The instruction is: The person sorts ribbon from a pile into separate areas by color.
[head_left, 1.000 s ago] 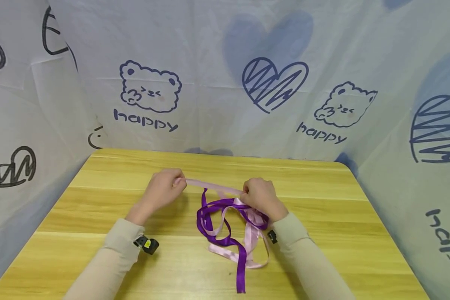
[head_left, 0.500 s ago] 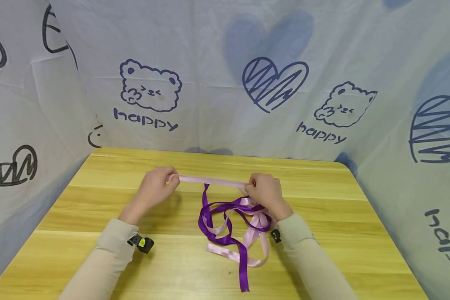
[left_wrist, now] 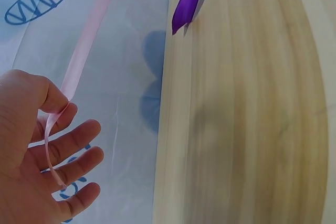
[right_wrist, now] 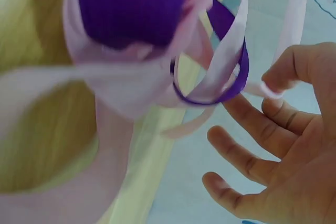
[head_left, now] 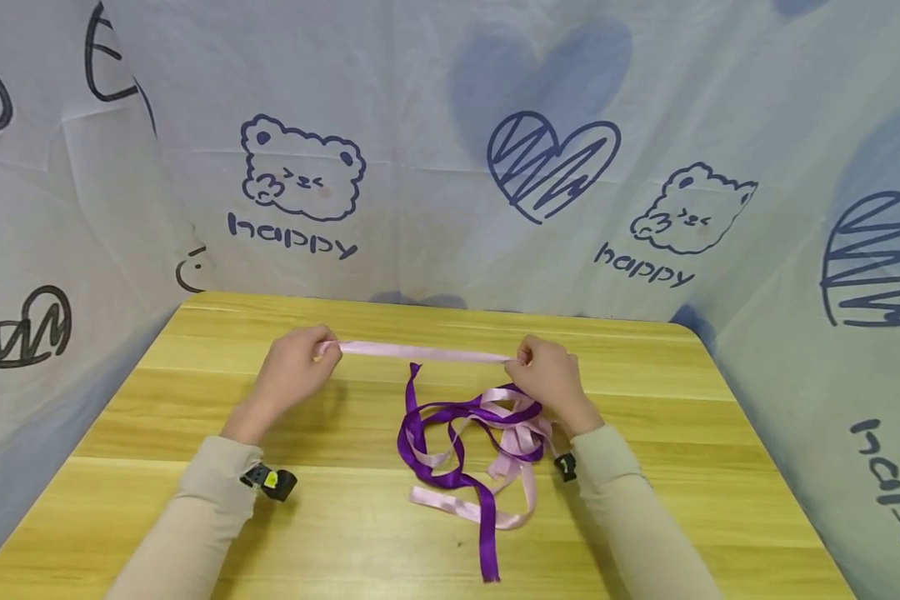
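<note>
A pink ribbon (head_left: 423,353) is stretched nearly level between both hands above the table. My left hand (head_left: 294,367) pinches it between thumb and forefinger; in the left wrist view its short tail (left_wrist: 51,156) hangs over the other, spread fingers. The right hand (head_left: 551,377) also pinches the pink ribbon, thumb against forefinger, seen in the right wrist view with the remaining fingers loosely bent. Below and left of that hand lies a loose tangle of purple ribbon (head_left: 487,525) and more pink ribbon (head_left: 527,492). One purple end points up toward the stretched piece.
The wooden table (head_left: 157,500) has light yellow grain and rounded far corners. A white cloth (head_left: 420,100) with printed hearts and bears hangs behind it and along both sides. Black wrist cameras (head_left: 276,482) sit at each cuff.
Both hands have moved apart and slightly away from the body, so a longer stretch of pink ribbon shows between them. The tangle has shifted only a little.
</note>
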The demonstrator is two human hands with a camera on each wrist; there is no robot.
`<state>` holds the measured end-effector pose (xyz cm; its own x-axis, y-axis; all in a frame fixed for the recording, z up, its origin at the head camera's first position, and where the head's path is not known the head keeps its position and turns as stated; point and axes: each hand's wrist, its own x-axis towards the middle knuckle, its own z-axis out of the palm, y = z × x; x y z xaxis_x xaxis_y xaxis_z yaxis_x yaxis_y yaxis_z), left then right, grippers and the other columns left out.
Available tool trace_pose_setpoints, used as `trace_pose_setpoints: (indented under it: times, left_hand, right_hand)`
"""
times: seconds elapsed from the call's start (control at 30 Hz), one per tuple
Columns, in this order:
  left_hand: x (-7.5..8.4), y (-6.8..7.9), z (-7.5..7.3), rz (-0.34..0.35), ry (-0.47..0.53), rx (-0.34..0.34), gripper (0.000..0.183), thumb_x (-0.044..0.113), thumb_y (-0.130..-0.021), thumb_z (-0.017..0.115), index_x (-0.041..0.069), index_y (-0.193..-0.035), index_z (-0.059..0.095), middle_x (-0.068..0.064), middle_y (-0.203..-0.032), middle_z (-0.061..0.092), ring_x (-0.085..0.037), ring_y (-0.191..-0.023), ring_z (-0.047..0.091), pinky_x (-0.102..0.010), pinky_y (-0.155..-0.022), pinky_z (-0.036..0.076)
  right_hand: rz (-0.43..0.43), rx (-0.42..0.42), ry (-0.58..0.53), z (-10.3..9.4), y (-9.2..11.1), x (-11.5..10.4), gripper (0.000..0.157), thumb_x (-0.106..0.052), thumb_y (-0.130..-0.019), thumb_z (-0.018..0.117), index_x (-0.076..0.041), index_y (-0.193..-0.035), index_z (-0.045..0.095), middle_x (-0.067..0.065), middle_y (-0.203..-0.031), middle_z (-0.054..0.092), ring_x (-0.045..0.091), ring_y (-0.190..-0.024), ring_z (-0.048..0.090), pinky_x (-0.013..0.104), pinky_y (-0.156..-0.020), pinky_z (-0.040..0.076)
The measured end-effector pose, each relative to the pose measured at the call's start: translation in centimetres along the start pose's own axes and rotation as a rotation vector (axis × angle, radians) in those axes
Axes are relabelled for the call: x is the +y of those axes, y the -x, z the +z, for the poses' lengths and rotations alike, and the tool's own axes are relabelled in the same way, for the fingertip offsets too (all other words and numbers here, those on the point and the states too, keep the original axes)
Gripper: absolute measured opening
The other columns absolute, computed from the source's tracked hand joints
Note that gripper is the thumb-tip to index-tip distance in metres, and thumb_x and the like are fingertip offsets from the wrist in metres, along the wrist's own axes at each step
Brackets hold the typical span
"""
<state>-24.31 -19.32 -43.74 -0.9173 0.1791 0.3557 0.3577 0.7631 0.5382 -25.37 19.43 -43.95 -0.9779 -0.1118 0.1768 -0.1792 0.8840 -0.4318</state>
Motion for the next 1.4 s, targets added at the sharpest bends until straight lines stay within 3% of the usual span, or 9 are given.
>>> trace_pose_setpoints:
  times: [0.13, 0.33, 0.5, 0.6, 0.77, 0.93, 1.17, 1.3, 1.4]
  left_hand:
    - [-0.6, -0.1, -0.4, -0.005, 0.0, 0.003, 0.021, 0.017, -0.1, 0.055, 0.006, -0.099, 0.073, -0.012, -0.092, 0.073, -0.027, -0.077, 0.056, -0.043, -0.077, 0.047]
    - [-1.1, -0.2, -0.7, -0.02, 0.015, 0.003, 0.023, 0.017, -0.101, 0.055, 0.004, -0.1, 0.074, -0.013, -0.089, 0.071, -0.025, -0.072, 0.053, -0.04, -0.072, 0.043]
    - [-1.2, -0.3, -1.1, -0.034, 0.015, 0.001, 0.024, 0.017, -0.102, 0.055, 0.003, -0.102, 0.074, -0.011, -0.084, 0.068, -0.024, -0.069, 0.05, -0.037, -0.068, 0.041]
    - [-1.5, -0.3, -1.2, -0.049, 0.015, -0.003, 0.025, 0.018, -0.103, 0.055, 0.003, -0.103, 0.074, -0.011, -0.083, 0.067, -0.024, -0.068, 0.05, -0.037, -0.067, 0.04]
    - [-2.0, -0.3, -1.4, -0.074, 0.015, 0.006, 0.025, 0.02, -0.103, 0.056, 0.002, -0.104, 0.074, -0.013, -0.086, 0.069, -0.025, -0.07, 0.051, -0.037, -0.067, 0.04]
    - [-2.4, -0.5, -1.5, -0.09, 0.018, 0.007, 0.026, 0.021, -0.103, 0.056, 0.002, -0.105, 0.074, -0.013, -0.086, 0.069, -0.025, -0.069, 0.052, -0.036, -0.066, 0.041]
    - [-2.8, -0.9, -1.6, -0.126, 0.042, -0.001, 0.029, 0.023, -0.104, 0.055, 0.001, -0.107, 0.073, -0.014, -0.087, 0.069, -0.024, -0.069, 0.052, -0.036, -0.065, 0.042]
    - [-3.2, -1.0, -1.8, -0.145, 0.041, 0.012, 0.029, 0.022, -0.104, 0.054, 0.0, -0.107, 0.073, -0.015, -0.089, 0.069, -0.025, -0.071, 0.053, -0.036, -0.066, 0.041]
    - [-3.5, -0.9, -1.9, -0.151, 0.038, 0.023, 0.028, 0.021, -0.104, 0.055, 0.0, -0.106, 0.073, -0.014, -0.087, 0.068, -0.025, -0.07, 0.052, -0.036, -0.065, 0.041]
  right_hand:
    - [0.009, -0.032, -0.096, -0.3, -0.1, 0.7, 0.023, -0.029, -0.094, 0.067, -0.012, -0.083, 0.056, 0.003, -0.074, 0.057, 0.02, -0.067, 0.05, 0.045, -0.078, 0.044]
    - [0.009, -0.061, -0.428, -0.3, -0.7, 1.9, 0.013, -0.013, -0.094, 0.07, -0.005, -0.09, 0.06, 0.001, -0.073, 0.054, 0.012, -0.062, 0.046, 0.024, -0.058, 0.038]
    - [0.034, -0.088, -0.585, -0.5, -1.1, 2.9, 0.013, -0.011, -0.097, 0.071, 0.0, -0.097, 0.065, 0.01, -0.075, 0.064, 0.018, -0.065, 0.064, 0.022, -0.055, 0.046]
    - [0.05, -0.107, -0.61, -0.7, -1.2, 3.4, 0.019, -0.016, -0.098, 0.073, 0.003, -0.1, 0.067, 0.013, -0.079, 0.067, 0.03, -0.079, 0.072, 0.025, -0.059, 0.049]
    - [0.071, -0.139, -0.589, -1.3, -1.2, 4.1, 0.026, -0.026, -0.099, 0.074, -0.001, -0.107, 0.07, 0.015, -0.084, 0.07, 0.023, -0.078, 0.069, 0.03, -0.064, 0.05]
    - [0.086, -0.133, -0.612, -2.1, -1.4, 4.8, 0.028, -0.02, -0.099, 0.074, 0.003, -0.115, 0.07, 0.011, -0.083, 0.07, 0.018, -0.075, 0.068, 0.03, -0.067, 0.054]
    - [0.093, -0.141, -0.612, -3.1, -1.6, 5.8, 0.03, -0.021, -0.1, 0.074, 0.004, -0.117, 0.071, 0.003, -0.086, 0.07, 0.027, -0.083, 0.071, 0.037, -0.079, 0.061]
    - [0.117, -0.126, -0.573, -3.7, -1.5, 6.4, 0.031, -0.025, -0.101, 0.073, 0.002, -0.116, 0.072, -0.003, -0.087, 0.07, 0.024, -0.084, 0.07, 0.035, -0.081, 0.058]
    - [0.141, -0.122, -0.536, -4.0, -1.4, 6.9, 0.031, -0.027, -0.101, 0.072, 0.0, -0.114, 0.073, 0.0, -0.09, 0.069, 0.022, -0.083, 0.068, 0.035, -0.079, 0.056]
